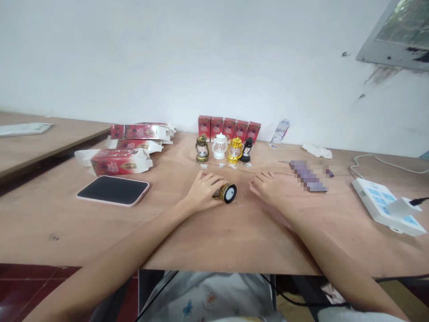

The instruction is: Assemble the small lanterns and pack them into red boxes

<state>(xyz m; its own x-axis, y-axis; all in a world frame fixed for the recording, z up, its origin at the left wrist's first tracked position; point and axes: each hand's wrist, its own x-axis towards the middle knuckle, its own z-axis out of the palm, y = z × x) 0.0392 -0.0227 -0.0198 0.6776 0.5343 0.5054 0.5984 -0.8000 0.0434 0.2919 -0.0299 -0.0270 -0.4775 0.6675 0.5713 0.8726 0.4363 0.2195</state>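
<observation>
My left hand is closed around a small bronze lantern, tipped on its side with its round black-rimmed base towards me. The top of that lantern is hidden behind my fingers. My right hand lies on the table, fingers apart and stretched forward, holding nothing. Between the hands are thin bent metal wires. Beyond them stand more upright lanterns: a bronze one, a white one, a gold one and a black one. Small shiny pieces lie at their feet.
Several red boxes stand by the wall, beside a clear bottle. Flattened red cartons and a phone lie at left. To the right are a crumpled tissue, a blurred purple item and a power strip.
</observation>
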